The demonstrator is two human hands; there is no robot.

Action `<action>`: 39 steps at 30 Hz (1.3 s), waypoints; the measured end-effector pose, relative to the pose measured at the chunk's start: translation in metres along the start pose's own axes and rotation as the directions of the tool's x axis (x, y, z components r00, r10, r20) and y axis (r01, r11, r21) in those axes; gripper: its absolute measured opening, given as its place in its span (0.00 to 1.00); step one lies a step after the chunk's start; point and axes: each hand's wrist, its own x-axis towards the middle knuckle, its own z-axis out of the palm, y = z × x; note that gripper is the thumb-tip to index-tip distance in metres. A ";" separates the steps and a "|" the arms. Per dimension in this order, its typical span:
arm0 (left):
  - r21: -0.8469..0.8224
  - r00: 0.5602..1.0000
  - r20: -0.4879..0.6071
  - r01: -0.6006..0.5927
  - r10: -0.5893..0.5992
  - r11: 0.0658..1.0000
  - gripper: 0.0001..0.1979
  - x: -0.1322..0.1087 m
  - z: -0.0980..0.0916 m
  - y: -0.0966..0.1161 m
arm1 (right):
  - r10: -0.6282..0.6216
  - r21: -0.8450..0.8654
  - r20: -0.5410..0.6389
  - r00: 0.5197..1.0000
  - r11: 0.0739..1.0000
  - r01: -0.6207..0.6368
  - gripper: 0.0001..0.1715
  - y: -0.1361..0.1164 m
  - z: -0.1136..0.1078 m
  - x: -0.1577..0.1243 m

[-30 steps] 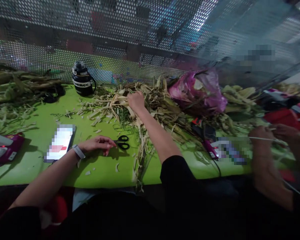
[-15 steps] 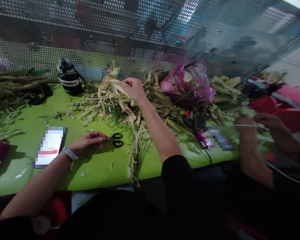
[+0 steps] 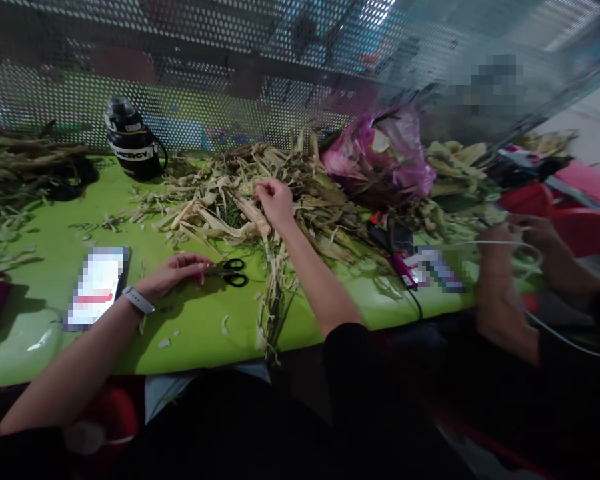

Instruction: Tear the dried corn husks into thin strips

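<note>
My left hand (image 3: 180, 271), with a watch on its wrist, is closed around the blade end of a pair of scissors (image 3: 235, 273). The black finger loops point right, just above the green table. My right hand (image 3: 276, 202) is over the heap of dried corn husks (image 3: 245, 163), its thumb and fingers curled together. What lies between those fingertips, if anything, is hidden among the pale strips. Left of this hand, a loose pale corn husk (image 3: 195, 213) rests on the heap. Beneath my right forearm, a bundle of husk strips (image 3: 270, 307) runs to the table's front edge.
A black flask (image 3: 133, 150) stands at the back left, near a perforated metal screen (image 3: 190, 73). A phone (image 3: 95, 287) lies beside my left wrist. Behind the heap's right side sits a pink plastic bag (image 3: 380, 157). At right, a co-worker's hands (image 3: 510, 233) handle a white cord.
My right hand has come down and let go of the long pale husk, which now lies on the heap. My left hand still grips the scissors in about the same place.
</note>
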 end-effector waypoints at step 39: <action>0.146 0.781 -0.425 -0.440 0.458 0.886 0.27 -0.003 0.002 0.005 | -0.493 -0.276 0.536 0.685 0.664 0.694 0.13 -0.094 0.030 -0.080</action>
